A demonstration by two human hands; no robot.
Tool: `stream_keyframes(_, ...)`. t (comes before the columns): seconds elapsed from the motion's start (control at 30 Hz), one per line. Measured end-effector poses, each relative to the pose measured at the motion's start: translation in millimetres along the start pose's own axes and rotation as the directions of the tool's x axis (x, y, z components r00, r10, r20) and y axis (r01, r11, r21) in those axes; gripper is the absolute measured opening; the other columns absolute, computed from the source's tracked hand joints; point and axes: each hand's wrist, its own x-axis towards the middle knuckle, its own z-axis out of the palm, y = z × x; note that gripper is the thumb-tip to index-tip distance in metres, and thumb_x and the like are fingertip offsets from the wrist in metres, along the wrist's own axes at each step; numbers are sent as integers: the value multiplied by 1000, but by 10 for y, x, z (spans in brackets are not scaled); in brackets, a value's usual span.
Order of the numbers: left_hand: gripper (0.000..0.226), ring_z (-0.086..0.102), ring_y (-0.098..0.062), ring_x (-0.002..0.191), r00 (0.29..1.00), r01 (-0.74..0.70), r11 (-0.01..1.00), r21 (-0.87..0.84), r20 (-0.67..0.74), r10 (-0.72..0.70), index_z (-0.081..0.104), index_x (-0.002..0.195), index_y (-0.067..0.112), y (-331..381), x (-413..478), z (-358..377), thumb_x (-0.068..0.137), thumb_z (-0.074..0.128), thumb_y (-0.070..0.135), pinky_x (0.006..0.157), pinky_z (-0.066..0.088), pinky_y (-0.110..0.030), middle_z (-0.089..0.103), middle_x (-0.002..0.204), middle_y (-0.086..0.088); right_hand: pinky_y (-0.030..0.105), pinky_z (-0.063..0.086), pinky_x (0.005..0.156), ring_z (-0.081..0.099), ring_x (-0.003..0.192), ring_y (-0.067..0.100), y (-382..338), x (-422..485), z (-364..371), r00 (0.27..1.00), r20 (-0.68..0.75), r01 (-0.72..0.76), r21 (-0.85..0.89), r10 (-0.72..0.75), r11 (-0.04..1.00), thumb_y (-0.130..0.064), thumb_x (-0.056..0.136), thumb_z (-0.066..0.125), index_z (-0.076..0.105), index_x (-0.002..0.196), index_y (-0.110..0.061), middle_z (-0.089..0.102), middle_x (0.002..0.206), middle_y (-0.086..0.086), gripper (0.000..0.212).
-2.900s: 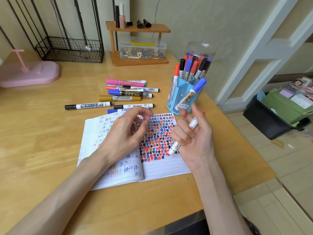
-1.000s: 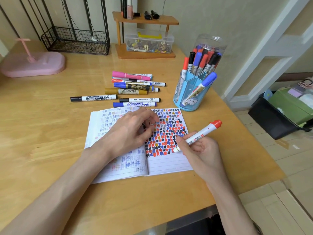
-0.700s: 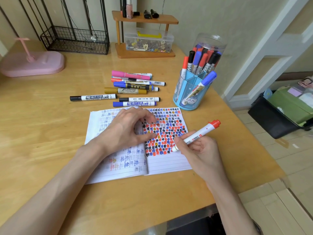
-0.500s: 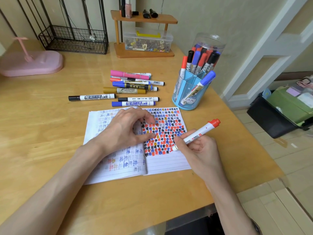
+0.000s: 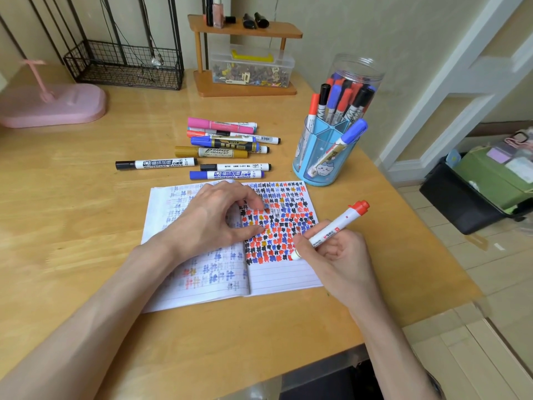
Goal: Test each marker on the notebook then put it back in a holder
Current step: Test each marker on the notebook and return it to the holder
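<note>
The red marker is lying slantwise in the right hand, whose fingers are curling round its white barrel. Its tip is pointing down and left, touching the notebook at the edge of the colored scribbles on the right page, while its red end is sticking up to the right. The left hand, holding nothing, is pressing bent fingertips and thumb onto the pages near the fold. About three seconds ago both hands were raised off the paper; half a second ago the pose was nearly the same. Beyond the notebook, loose markers are lying on the wooden tabletop, and a blue holder is standing near the right edge, before a clear jar.
</note>
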Motion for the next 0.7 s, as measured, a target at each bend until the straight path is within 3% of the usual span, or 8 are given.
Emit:
stream_keyframes(0.2, 34, 62, -6, 98, 1000, 4, 1000, 0, 0, -4, 67, 106, 40, -8, 10, 6, 81, 71, 62, 93, 49, -42, 66, 105, 26, 28, 51, 58, 70, 63, 21, 35, 5, -16, 1000, 6, -6, -4, 6, 1000, -13, 92, 79, 72, 82, -12, 74, 69, 9, 13)
stream_keyframes(0.33, 35, 61, -6, 98, 1000, 10, 1000, 0, 3, -10, 66, 107, 40, -13, 10, 1, 80, 71, 62, 93, 49, -41, 66, 104, 25, 14, 44, 56, 62, 58, 5, -69, -5, -45, 1000, 0, -2, 154, 2, 988, -14, 97, 72, 68, 84, -3, 68, 62, -5, 17)
stream_keyframes(0.43, 35, 60, -4, 99, 1000, 8, 1000, 5, 4, -8, 66, 106, 40, -4, 11, -1, 81, 70, 63, 93, 48, -39, 66, 104, 26, 20, 41, 51, 60, 61, 8, -164, -17, -71, 1000, -15, 0, 247, 4, 969, -24, 94, 71, 70, 104, -6, 70, 73, 5, 21)
stream_keyframes(0.5, 33, 59, -3, 98, 1000, 11, 1000, 6, 3, -11, 66, 106, 39, 1, 11, -1, 82, 73, 61, 94, 47, -39, 65, 104, 27, 24, 45, 52, 62, 64, 15, -152, -6, -76, 1000, -21, -9, 279, 16, 960, -21, 91, 74, 58, 137, -16, 71, 77, 9, 49)
stream_keyframes(0.57, 33, 60, -3, 99, 1000, 7, 1000, 4, -1, -7, 64, 106, 41, 6, 10, -3, 81, 72, 61, 94, 48, -40, 65, 104, 27, 26, 48, 52, 59, 59, 19, -125, 2, -77, 1000, -9, -23, 278, 27, 960, -18, 87, 78, 28, 159, -33, 70, 72, 7, 88)
stream_keyframes(0.63, 35, 60, -5, 98, 1000, -2, 1000, -2, -5, 2, 61, 109, 44, 18, 6, -8, 81, 69, 63, 94, 48, -40, 66, 103, 24, 28, 49, 51, 58, 55, 20, -117, -5, -73, 1000, -3, -15, 273, 17, 962, -17, 84, 80, 6, 162, -46, 69, 69, 9, 112)
stream_keyframes(0.7, 36, 61, -6, 99, 1000, -7, 1000, -8, -3, 7, 60, 111, 45, 21, 3, -12, 81, 69, 63, 94, 49, -42, 66, 103, 22, 31, 53, 53, 60, 53, 23, -127, -21, -70, 1000, -17, 4, 267, 1, 964, -14, 85, 80, -3, 161, -51, 69, 67, 12, 119)
